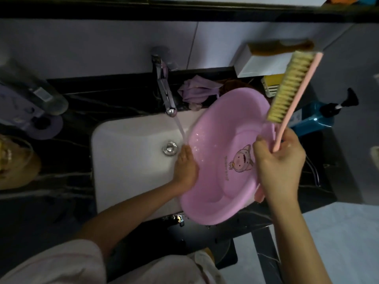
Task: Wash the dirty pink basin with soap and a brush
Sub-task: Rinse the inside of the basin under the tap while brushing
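With the left hand [185,169] gripping the tilted pink basin's [221,160] rim, the right hand [279,160], clasping the brush [291,93], should soap first.

pink basin [215,191] smooth glossy plastic with water beads, brush [291,87] matt pink plastic with pale stiff-looking bristles, tap [165,93] shiny chrome metal, sink [127,152] glossy white, dark veined stone-look counter [67,107], crumpled lilac cloth [196,91] at the back edge
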The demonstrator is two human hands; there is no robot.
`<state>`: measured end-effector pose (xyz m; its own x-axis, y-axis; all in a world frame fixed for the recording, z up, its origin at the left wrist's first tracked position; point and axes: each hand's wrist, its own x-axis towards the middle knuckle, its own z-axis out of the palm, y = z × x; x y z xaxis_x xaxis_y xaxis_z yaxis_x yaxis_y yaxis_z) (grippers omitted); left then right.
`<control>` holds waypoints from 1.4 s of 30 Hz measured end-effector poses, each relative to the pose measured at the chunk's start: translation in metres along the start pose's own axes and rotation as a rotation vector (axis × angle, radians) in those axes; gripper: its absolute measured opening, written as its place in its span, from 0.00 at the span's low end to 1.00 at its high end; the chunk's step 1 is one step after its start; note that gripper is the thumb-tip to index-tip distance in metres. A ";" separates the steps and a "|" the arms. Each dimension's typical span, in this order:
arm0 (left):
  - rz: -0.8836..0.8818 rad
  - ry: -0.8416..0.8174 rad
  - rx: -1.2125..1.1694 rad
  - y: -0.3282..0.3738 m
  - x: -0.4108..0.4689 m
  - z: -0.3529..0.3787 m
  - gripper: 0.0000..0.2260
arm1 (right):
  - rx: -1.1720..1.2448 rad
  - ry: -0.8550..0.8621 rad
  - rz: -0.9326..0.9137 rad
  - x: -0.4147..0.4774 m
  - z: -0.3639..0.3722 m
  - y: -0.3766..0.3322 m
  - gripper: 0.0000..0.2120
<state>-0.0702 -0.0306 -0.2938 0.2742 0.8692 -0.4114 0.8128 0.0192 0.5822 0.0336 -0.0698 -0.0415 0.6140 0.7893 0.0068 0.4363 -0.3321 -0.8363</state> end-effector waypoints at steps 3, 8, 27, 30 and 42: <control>0.108 0.006 0.142 0.000 -0.004 0.006 0.33 | 0.000 -0.043 -0.018 -0.002 0.004 -0.002 0.14; 0.076 0.104 0.077 0.017 0.039 -0.006 0.30 | 0.012 -0.044 -0.030 -0.006 0.006 -0.001 0.15; 0.025 0.208 -0.406 -0.010 0.021 -0.040 0.17 | -0.091 -0.064 0.065 0.044 -0.047 0.007 0.04; 0.063 0.247 -0.379 -0.013 0.039 -0.059 0.21 | -0.116 -0.127 0.106 0.053 -0.044 0.014 0.06; 0.135 0.027 0.388 0.003 -0.012 -0.005 0.31 | -0.023 -0.022 0.017 0.018 -0.022 0.009 0.09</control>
<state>-0.0739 -0.0390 -0.2839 0.3820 0.8638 -0.3284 0.9055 -0.2789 0.3198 0.0634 -0.0700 -0.0368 0.6067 0.7946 -0.0201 0.4410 -0.3576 -0.8232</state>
